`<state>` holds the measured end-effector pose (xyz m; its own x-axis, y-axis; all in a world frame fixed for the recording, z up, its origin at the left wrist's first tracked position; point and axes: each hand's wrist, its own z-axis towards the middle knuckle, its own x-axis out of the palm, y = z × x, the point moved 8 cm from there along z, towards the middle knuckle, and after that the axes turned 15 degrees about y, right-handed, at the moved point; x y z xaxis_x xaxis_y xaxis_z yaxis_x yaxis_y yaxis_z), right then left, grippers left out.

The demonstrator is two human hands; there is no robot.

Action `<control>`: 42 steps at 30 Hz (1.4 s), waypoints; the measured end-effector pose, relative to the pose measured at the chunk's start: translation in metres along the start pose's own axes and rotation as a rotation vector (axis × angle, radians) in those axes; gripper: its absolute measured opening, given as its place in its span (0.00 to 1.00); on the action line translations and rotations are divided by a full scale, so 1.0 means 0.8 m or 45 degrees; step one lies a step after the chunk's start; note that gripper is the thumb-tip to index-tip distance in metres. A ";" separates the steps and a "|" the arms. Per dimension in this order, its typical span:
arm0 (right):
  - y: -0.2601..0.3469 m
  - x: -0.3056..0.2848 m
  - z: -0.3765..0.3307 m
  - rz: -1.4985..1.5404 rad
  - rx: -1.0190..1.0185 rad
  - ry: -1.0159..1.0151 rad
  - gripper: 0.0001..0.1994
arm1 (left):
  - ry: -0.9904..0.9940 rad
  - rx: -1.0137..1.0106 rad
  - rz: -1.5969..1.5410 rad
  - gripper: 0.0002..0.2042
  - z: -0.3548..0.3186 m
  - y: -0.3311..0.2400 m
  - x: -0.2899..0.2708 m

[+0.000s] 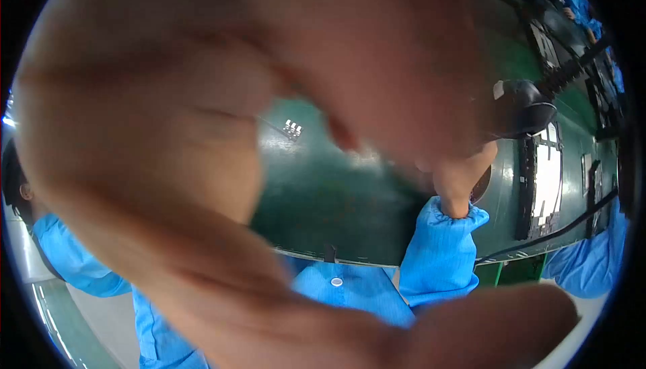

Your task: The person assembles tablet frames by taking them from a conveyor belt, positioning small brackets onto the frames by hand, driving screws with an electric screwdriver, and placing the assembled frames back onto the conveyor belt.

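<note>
One blurred left hand (158, 116) partly hides one right hand (463, 175); I cannot tell either grip's state.

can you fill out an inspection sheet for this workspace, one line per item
surface: green tabletop, partly blocked from view by the left hand
job's things: dark round-edged thing beside the right hand, mostly hidden, kind unclear
clutter: small black-and-white piece; white panel in a dark frame
grippers: bare hands; left blurred, close to the camera; right's fingers hidden, so any grip is unclear
cables: black cable at the right
surroundings: co-worker's blue sleeve at the left; blue clothing at the far right
</note>
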<state>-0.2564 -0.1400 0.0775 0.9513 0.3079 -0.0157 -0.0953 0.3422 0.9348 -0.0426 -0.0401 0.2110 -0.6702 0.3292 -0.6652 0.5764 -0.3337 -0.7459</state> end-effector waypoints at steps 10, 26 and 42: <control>0.007 0.020 -0.007 0.155 0.073 -0.033 0.24 | -0.341 0.204 0.150 0.30 -0.045 0.001 -0.044; -0.003 0.021 0.003 0.139 0.072 -0.047 0.18 | -0.633 0.277 0.801 0.32 -0.047 0.004 -0.023; 0.012 0.028 0.003 -0.006 -0.110 0.074 0.15 | 0.062 -0.398 0.907 0.43 0.018 0.178 0.075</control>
<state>-0.2356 -0.1323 0.0869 0.9334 0.3563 -0.0427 -0.1185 0.4183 0.9005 -0.0077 -0.0808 0.0654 -0.0718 0.1699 -0.9828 0.9702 -0.2169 -0.1084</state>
